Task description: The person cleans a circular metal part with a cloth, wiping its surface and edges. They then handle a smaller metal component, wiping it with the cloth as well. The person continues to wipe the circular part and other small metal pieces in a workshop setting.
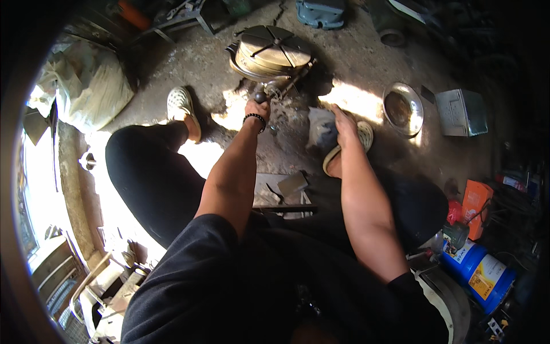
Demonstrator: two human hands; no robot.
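On the concrete floor before me sits a round metal rotary table (275, 49) with slots crossing its worn top. My left hand (258, 109), a dark beaded bracelet at its wrist, closes around a crank handle with a black ball knob (260, 97) at the table's near side. To the right, my right hand (344, 125) grips the edge of a crumpled grey rag (322, 129). Its fingers are partly hidden, and the rag hangs beside my right shoe (364, 136).
A round metal pan (403, 110) and a metal box (462, 112) lie to the right. A blue bucket (481, 275) and an orange box (476, 206) stand at lower right. A blue-grey cast part (321, 14) lies at the back; a pale plastic sack (86, 86) is at left.
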